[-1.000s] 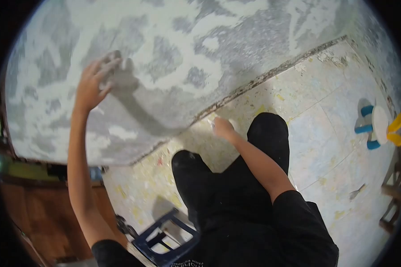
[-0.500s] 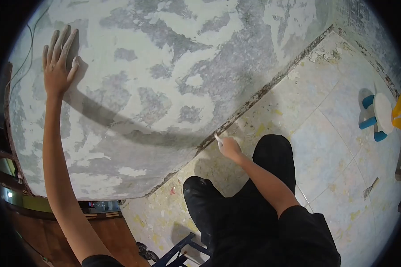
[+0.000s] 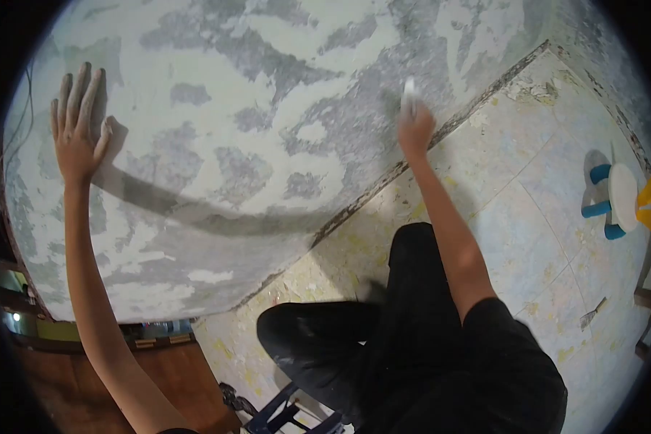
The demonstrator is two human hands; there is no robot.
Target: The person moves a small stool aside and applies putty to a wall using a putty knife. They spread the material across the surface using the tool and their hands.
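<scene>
My left hand [image 3: 78, 141] lies flat on the patchy grey-and-white wall [image 3: 195, 170], its spread fingers dusted pale. Higher along the same wall, towards the right, is my right hand [image 3: 417, 129], with its fingers closed. A small whitish, blurred shape [image 3: 410, 90] sticks up from that hand. Whether it is a thin tool or something else I cannot make out. The wall meets the floor at a rough, dark strip [image 3: 477, 103] just below and right of my right hand.
Tiles with flaking yellowish residue make up the floor [image 3: 517, 239]. On it are a small white-topped stool [image 3: 622, 195] with coloured legs and a scraper-like tool [image 3: 593, 314]. A dark blue frame [image 3: 282, 412] stands near my legs. Brown wooden furniture [image 3: 116, 383] is at lower left.
My right hand has moved up and right from the dark strip onto the wall. My left hand stays flat on the wall. One of my knees has swung out to the left.
</scene>
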